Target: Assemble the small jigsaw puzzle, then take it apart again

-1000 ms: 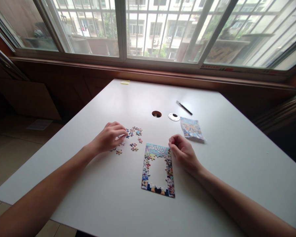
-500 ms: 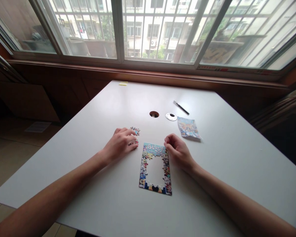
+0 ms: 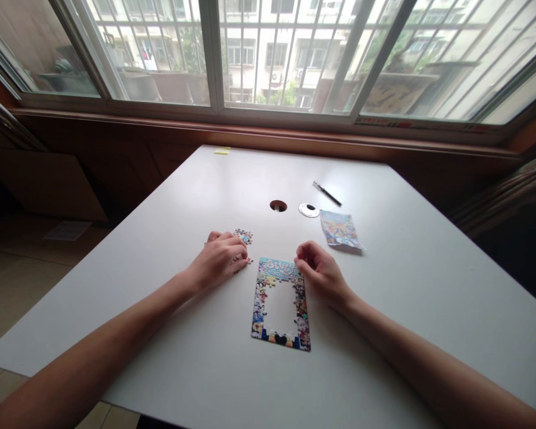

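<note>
A jigsaw puzzle (image 3: 279, 269) lies flat before me, its border of coloured pieces and top strip in place around a bare white middle. To its left is a small heap of loose puzzle pieces (image 3: 243, 237). My left hand (image 3: 221, 257) rests over these, fingers bent and drawn together, with small pieces at the fingertips and partly hidden under the palm. At the puzzle's upper right corner is my right hand (image 3: 320, 268), its fingers curled and thumb pressed to them. Whatever lies between those fingertips is too small to make out.
On the white table (image 3: 170, 351) a crumpled printed picture sheet (image 3: 342, 229) lies beyond my right hand. Past it are a pen (image 3: 327, 193), a round metal cover (image 3: 308, 210) and a cable hole (image 3: 278, 206). Yellow tape (image 3: 222, 151) marks the far edge, below a window (image 3: 290, 59).
My left fingers have closed in over the loose pieces, where before they were spread with pieces showing between them. My right hand stays at the puzzle's corner.
</note>
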Demonstrator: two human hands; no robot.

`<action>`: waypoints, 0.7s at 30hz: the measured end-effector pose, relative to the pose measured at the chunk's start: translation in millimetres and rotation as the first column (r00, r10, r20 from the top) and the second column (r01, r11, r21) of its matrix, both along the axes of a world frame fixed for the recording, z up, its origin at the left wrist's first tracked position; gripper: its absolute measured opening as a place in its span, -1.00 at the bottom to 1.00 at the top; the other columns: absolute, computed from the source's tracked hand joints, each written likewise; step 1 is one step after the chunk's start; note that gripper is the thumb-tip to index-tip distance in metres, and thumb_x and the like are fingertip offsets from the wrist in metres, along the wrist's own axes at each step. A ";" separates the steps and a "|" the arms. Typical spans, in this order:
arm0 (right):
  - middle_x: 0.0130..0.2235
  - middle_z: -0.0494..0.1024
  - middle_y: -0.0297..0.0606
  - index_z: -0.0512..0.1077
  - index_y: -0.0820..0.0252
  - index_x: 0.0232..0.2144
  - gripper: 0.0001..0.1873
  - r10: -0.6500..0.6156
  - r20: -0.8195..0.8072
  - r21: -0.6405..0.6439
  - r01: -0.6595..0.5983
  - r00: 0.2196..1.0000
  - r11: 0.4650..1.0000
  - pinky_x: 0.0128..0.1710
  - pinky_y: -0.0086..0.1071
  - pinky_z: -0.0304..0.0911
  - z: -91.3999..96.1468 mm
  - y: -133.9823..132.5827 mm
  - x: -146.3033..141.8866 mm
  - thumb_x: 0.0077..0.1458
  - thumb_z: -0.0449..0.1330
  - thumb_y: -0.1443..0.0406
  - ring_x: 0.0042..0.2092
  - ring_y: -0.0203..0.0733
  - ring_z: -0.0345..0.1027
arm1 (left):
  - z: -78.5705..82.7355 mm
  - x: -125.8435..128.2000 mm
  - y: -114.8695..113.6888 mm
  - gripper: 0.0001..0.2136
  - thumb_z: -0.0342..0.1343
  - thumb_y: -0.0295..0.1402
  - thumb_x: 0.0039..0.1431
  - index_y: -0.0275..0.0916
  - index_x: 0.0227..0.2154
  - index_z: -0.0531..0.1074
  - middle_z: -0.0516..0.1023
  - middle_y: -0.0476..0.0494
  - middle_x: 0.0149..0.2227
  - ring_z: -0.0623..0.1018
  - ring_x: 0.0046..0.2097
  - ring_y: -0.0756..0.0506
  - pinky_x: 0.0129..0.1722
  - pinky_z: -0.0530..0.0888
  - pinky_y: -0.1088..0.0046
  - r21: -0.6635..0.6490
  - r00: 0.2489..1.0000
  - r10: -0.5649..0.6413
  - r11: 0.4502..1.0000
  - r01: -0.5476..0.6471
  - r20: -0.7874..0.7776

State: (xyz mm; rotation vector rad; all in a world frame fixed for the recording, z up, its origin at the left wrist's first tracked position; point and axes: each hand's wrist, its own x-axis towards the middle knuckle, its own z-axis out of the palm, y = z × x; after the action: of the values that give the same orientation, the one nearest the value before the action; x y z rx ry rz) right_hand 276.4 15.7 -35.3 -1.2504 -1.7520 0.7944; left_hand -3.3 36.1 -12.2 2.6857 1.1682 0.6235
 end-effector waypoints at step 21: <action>-0.32 0.44 -0.26 0.39 0.09 -0.32 -0.94 0.133 0.200 0.321 -0.193 0.971 0.927 -0.26 -0.24 0.28 13.0 -11.7 -8.0 0.13 0.20 0.36 -0.28 -0.15 0.32 | 11.7 19.9 -16.8 -0.88 0.13 -0.34 0.26 -0.25 -0.20 0.49 0.54 -0.13 -0.31 0.52 -0.30 -0.04 -0.27 0.52 0.35 -0.378 0.829 0.062 0.907 0.185 0.556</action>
State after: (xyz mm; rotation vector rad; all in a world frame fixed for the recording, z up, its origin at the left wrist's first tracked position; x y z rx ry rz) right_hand 268.4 4.0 -22.2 -0.9738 -2.0551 0.4548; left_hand 16.6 19.3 -0.5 1.9692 0.9097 0.9407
